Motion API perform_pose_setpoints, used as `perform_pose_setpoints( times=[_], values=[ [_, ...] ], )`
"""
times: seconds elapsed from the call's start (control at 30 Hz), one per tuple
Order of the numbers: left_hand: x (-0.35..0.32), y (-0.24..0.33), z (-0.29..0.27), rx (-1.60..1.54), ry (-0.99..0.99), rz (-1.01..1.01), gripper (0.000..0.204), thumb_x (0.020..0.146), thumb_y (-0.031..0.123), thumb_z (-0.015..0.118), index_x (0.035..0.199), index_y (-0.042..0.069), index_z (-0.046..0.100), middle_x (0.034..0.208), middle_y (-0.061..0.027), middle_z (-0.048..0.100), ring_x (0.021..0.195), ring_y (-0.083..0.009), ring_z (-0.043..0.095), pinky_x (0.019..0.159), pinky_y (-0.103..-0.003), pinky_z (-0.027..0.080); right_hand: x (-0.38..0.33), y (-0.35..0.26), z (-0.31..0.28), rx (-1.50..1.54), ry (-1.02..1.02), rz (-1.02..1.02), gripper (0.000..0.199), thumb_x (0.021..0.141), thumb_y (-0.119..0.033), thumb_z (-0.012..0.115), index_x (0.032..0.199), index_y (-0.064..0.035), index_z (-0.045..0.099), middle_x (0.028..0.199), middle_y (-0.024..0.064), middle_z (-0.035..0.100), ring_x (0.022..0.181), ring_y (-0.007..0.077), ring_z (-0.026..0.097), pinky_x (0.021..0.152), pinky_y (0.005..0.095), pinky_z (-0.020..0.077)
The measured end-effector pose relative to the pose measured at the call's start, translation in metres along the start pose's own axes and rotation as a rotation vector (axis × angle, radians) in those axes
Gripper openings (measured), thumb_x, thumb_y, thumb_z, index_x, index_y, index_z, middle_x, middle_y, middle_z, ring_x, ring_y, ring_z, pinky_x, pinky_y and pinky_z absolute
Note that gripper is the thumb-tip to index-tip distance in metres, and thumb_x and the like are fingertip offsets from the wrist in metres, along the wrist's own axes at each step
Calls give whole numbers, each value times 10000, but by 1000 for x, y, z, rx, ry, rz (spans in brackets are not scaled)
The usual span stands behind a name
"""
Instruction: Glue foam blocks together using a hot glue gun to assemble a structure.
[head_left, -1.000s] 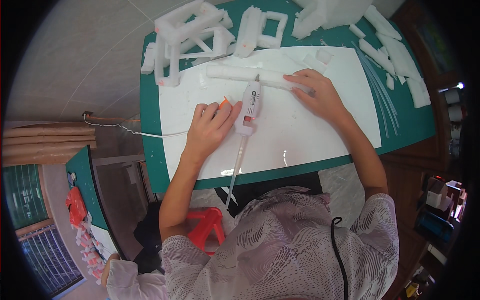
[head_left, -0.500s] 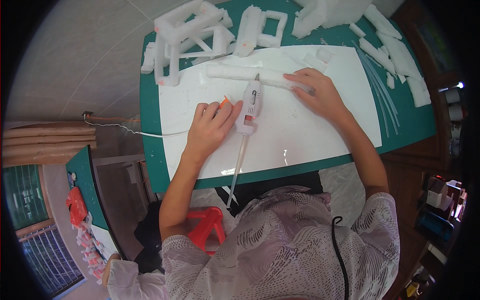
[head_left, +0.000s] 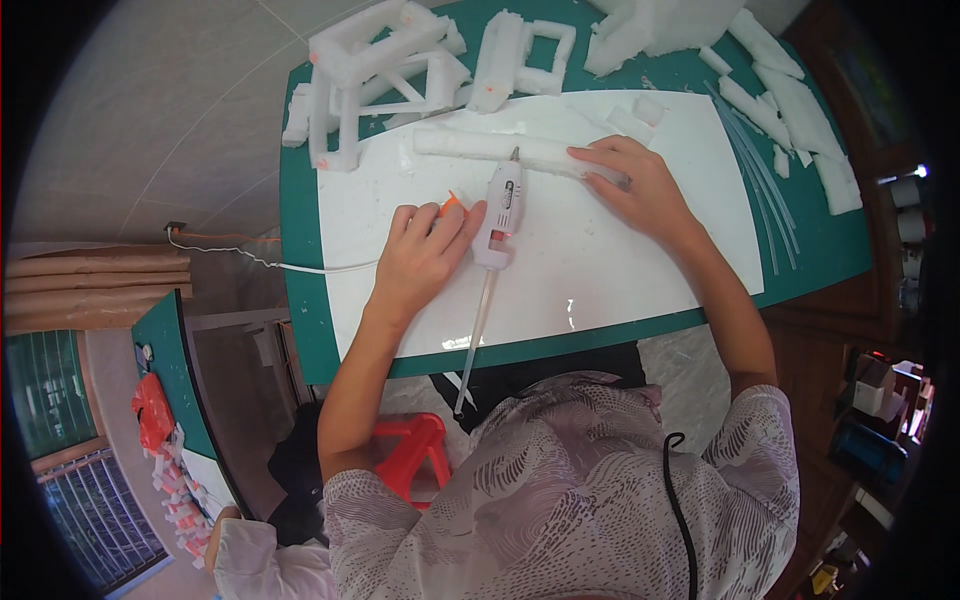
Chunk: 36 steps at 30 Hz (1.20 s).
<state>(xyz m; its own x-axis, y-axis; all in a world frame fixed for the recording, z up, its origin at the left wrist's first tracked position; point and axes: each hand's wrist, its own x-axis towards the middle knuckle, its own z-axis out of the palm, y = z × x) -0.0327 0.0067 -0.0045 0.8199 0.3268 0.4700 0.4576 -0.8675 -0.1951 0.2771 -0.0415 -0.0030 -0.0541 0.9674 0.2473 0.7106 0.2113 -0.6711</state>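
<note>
Prob. craft wkshop: glue gun (head_left: 507,190), foam pcs (head_left: 465,144)

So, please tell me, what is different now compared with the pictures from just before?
Almost nothing. At most, the free lower end of the glue stick has swung very slightly to the right. Nothing was taken hold of or let go. As before, the left hand holds the glue gun, its tip at the foam bar, and the right hand holds the bar's right end.
</note>
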Motion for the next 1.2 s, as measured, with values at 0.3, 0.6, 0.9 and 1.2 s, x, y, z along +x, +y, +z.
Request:
perform_pose_setpoints(
  times=[0.3,0.6,0.9,1.2],
  values=[
    [0,0,0,8,-3,8,494,739,100,638,1233,78,650,979,-23,537,882,-185,533,766,-327,420,0,-2,-1,3,-9,14,351,859,-73,674,1203,-131,717,1102,113,672,957,240,643,774,308,518],
    [1,1,0,-9,49,-3,465,732,85,665,1197,71,673,962,-24,573,840,-171,550,730,-320,415,1,-1,-1,24,-7,24,352,863,-81,677,1207,-143,718,1107,118,678,951,230,643,768,301,515],
    [2,2,-2,-17,58,-1,436,736,90,680,1172,64,683,957,-23,580,823,-162,551,713,-313,408,1,-1,-3,18,-10,38,344,872,-92,680,1209,-147,718,1102,112,686,922,220,643,743,295,511],
    [2,3,-4,-32,69,-3,430,729,96,692,1158,61,691,936,-23,579,812,-162,549,701,-313,402,1,0,-3,11,-15,46,342,869,-95,687,1206,-144,719,1104,109,692,926,217,648,751,292,512]
  ],
)
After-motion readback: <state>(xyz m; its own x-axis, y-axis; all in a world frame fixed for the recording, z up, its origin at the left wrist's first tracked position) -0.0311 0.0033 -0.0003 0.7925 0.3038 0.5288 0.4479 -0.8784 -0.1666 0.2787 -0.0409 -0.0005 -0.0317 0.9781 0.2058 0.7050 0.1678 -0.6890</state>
